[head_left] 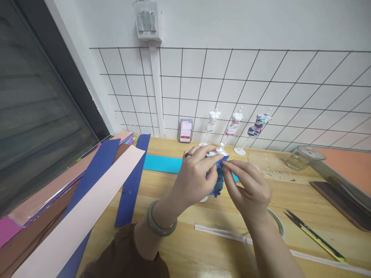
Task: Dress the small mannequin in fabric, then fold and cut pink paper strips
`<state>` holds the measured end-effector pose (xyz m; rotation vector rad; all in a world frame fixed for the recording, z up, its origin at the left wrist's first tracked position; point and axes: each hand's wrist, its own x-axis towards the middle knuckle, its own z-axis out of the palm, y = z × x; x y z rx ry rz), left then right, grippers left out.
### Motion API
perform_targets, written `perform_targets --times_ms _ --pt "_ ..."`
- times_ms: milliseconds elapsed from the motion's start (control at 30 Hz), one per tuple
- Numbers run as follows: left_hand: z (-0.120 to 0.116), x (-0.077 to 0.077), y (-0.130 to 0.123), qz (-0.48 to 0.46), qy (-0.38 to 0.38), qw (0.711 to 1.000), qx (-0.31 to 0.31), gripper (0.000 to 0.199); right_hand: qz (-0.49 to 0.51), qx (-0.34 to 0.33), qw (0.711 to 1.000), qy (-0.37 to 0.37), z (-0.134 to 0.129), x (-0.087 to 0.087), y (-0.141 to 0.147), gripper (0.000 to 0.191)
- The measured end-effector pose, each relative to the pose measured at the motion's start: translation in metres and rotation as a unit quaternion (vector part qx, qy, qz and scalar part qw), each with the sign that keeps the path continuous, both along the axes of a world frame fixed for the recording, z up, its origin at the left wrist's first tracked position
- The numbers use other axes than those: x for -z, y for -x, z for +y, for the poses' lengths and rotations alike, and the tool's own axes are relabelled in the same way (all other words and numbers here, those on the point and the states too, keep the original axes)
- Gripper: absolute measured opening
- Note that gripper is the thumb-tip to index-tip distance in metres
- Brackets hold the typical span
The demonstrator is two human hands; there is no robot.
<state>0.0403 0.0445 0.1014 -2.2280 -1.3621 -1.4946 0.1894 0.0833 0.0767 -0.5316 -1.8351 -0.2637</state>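
Observation:
A small white mannequin point(220, 150) dressed in blue and teal pieces point(217, 185) is between my two hands over the wooden table. My left hand point(197, 173) wraps round its left side and top, fingers closed on it. My right hand point(247, 185) pinches at the blue material on the chest, thumb and forefinger together. Part of the mannequin is hidden behind my fingers. Behind it three more mannequins stand upright near the wall: a plain white one point(212, 121), one with pink trim point(234, 124) and one with dark blue patches point(257, 125).
Blue strips point(131, 189) and a pale pink strip point(87, 208) lie at left. A bright blue strip point(162, 164) runs behind my left hand. A lit phone point(185, 130) leans on the wall. Rightward are a glass jar point(304, 157), a dark phone point(342, 204), tweezers point(315, 236) and white tape point(220, 231).

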Motion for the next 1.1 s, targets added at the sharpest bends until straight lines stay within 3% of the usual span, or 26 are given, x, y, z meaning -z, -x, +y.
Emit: perform_targets --times_ms 200,500,633,733,833,967,1100 --pt "-0.001 0.0 0.0 -0.007 0.005 1.0 0.002 0.033 0.013 -0.009 0.999 0.028 -0.001 0.0 0.001 0.032" --pt "-0.003 -0.003 0.001 -0.02 0.03 0.999 0.005 0.034 0.126 -0.057 0.968 0.211 -0.011 -0.005 0.003 0.013" --pt "-0.003 -0.003 0.0 -0.029 0.035 0.999 0.008 0.03 0.234 -0.074 0.905 0.349 -0.01 -0.007 0.005 0.01" --pt "-0.004 -0.002 -0.002 -0.047 0.04 0.998 0.007 0.026 0.287 -0.13 0.84 0.442 -0.007 -0.008 0.008 0.016" --pt "-0.005 -0.002 -0.003 -0.053 0.046 0.998 0.006 0.025 0.312 -0.185 0.792 0.491 -0.004 -0.008 0.011 0.021" --pt "-0.004 -0.002 -0.003 -0.048 0.04 0.998 0.01 0.024 0.325 -0.233 0.748 0.53 -0.003 -0.006 0.013 0.026" --pt "-0.003 -0.002 -0.002 -0.041 0.036 0.998 0.011 0.023 0.333 -0.248 0.732 0.54 -0.003 -0.006 0.014 0.027"
